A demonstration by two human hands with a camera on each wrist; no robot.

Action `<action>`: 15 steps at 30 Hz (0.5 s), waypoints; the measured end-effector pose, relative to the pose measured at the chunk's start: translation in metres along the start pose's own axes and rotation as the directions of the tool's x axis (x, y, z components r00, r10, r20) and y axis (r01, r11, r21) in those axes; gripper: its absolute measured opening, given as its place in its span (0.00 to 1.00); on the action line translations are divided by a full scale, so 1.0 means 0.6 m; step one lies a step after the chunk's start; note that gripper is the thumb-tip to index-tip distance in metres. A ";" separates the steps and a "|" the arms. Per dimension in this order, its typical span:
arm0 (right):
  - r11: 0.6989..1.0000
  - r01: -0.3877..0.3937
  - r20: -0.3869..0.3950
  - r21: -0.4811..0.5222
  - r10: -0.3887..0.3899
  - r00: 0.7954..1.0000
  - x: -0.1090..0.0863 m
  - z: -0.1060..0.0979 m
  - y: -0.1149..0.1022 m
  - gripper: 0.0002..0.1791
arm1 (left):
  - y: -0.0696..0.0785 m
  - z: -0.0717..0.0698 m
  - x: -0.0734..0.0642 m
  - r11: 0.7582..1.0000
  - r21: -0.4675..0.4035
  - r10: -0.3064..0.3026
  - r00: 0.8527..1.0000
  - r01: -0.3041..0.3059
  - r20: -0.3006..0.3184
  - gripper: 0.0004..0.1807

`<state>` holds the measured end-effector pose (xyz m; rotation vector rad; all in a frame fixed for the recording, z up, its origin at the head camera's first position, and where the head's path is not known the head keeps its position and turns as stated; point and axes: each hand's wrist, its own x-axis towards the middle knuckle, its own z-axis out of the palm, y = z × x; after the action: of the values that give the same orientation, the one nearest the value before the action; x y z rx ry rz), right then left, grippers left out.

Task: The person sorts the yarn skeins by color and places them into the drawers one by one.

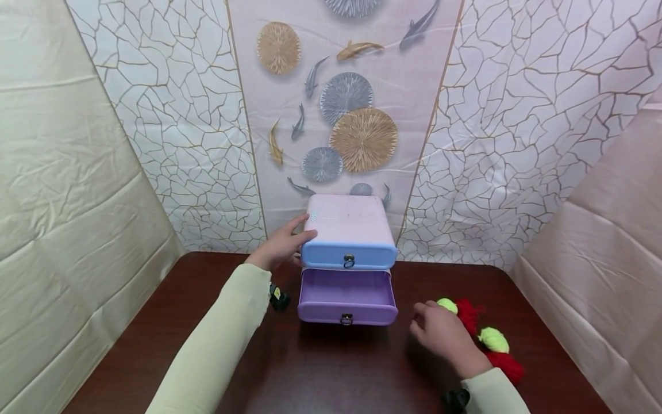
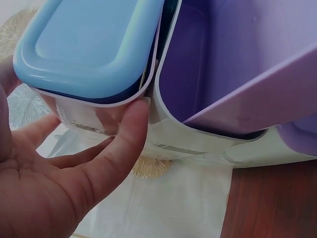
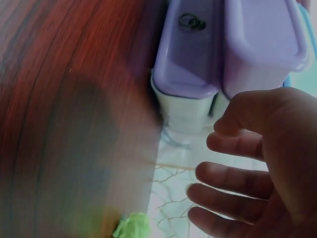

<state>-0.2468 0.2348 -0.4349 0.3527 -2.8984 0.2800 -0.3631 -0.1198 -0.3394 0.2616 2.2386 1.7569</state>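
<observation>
A small drawer unit with a pink top [image 1: 349, 218] stands at the back middle of the table. Its blue drawer [image 1: 326, 254] is pushed in, while the purple drawer [image 1: 320, 312] beneath is pulled out, with nothing visible inside. My left hand [image 1: 278, 246] rests against the unit's upper left side, fingers spread over its edge and side wall. To the right of the purple drawer, my right hand [image 1: 446, 332] hovers with loosely bent fingers and holds nothing. Beside it lie yellow-green yarn balls [image 1: 494, 340] and red yarn balls [image 1: 504, 367], partly hidden by the hand.
Another purple drawer front [image 3: 183, 54] shows low on the unit in the right wrist view. The dark wooden table [image 1: 331, 374] extends in front. A patterned cloth backdrop [image 1: 207, 115] hangs behind, with pale cloth on both sides.
</observation>
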 end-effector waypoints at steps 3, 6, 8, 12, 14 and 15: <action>1.000 -0.011 -0.015 -0.016 0.010 1.000 0.004 0.007 0.011 0.20 | 0.001 0.001 0.000 1.000 -0.008 0.002 1.000 -0.002 0.002 0.41; 0.999 -0.024 -0.033 -0.027 0.024 0.999 0.007 0.013 0.022 0.20 | 0.001 0.002 0.001 1.000 -0.008 0.002 1.000 -0.002 0.000 0.40; 0.999 -0.037 -0.046 -0.027 0.036 0.998 0.010 0.016 0.028 0.20 | 0.000 0.002 0.002 1.000 -0.002 0.000 1.000 0.000 -0.010 0.40; 0.998 -0.052 -0.060 -0.018 0.051 0.997 0.013 0.022 0.040 0.21 | -0.002 0.001 0.005 1.000 0.015 -0.005 1.000 0.005 -0.029 0.40; 0.998 -0.056 -0.058 -0.011 0.055 0.997 0.014 0.024 0.045 0.22 | -0.003 0.001 0.005 1.000 0.018 -0.007 1.000 0.007 -0.030 0.40; 0.998 -0.058 -0.056 -0.006 0.058 0.997 0.014 0.025 0.047 0.22 | -0.004 0.001 0.006 1.000 0.020 -0.007 1.000 0.008 -0.029 0.40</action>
<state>-0.2647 0.2567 -0.4521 0.2557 -2.8574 0.2832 -0.3661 -0.1187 -0.3422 0.2328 2.2756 1.7463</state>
